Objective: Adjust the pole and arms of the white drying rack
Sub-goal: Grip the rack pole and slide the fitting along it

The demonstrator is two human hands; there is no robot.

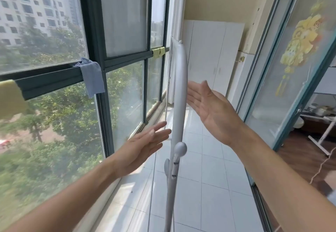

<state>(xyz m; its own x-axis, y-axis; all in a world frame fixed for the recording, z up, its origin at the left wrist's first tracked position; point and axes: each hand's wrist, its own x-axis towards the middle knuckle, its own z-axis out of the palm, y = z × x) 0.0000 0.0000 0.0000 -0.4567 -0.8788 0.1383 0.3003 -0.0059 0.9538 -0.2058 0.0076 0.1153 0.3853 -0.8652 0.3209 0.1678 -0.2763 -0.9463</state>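
Note:
The white drying rack stands in the middle of the view, its pole rising from the bottom edge. A folded white arm runs upward from the pole's knobbed joint. My left hand is flat and open just left of the arm, apart from it. My right hand is open, palm facing left, just right of the arm and not touching it. A thin white rod stands behind the arm. The rack's base is out of view.
Large dark-framed windows line the left side, with a blue cloth and yellow cloths draped on the rails. White cabinets stand at the far end. A glass sliding door runs along the right. The floor is white tile.

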